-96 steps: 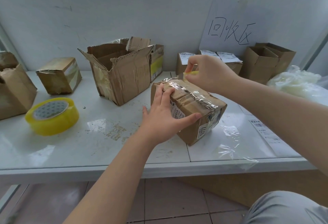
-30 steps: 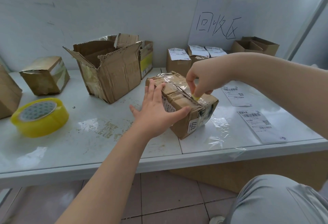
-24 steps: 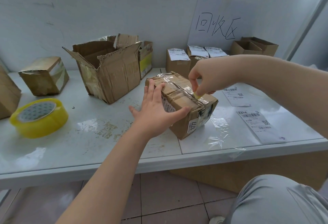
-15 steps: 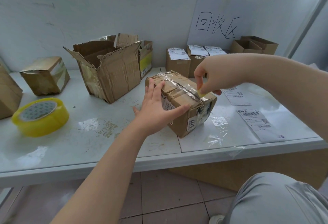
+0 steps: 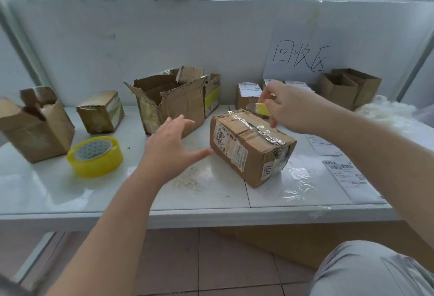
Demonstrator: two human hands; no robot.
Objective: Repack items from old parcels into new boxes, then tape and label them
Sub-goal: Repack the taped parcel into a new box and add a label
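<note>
An old taped parcel (image 5: 251,145) of worn brown cardboard lies on the white table (image 5: 211,192), its top seam covered in wrinkled clear tape. My right hand (image 5: 288,108) hovers above its far end and pinches a small yellow cutter (image 5: 260,109) with a short blade. My left hand (image 5: 171,148) floats just left of the parcel, fingers spread, holding nothing and off the box. A yellow tape roll (image 5: 95,156) lies flat at the left.
A torn open carton (image 5: 169,101) stands behind my left hand. Small boxes (image 5: 101,111) and a paper-brown box (image 5: 35,126) sit left. Labelled parcels (image 5: 249,95) and open boxes (image 5: 347,87) line the back right. Loose labels (image 5: 347,178) and clear film (image 5: 298,185) lie right.
My left hand has let go of the parcel and drawn back to the left. My right hand lifted the cutter off the tape seam toward the far end. The camera tilted up.
</note>
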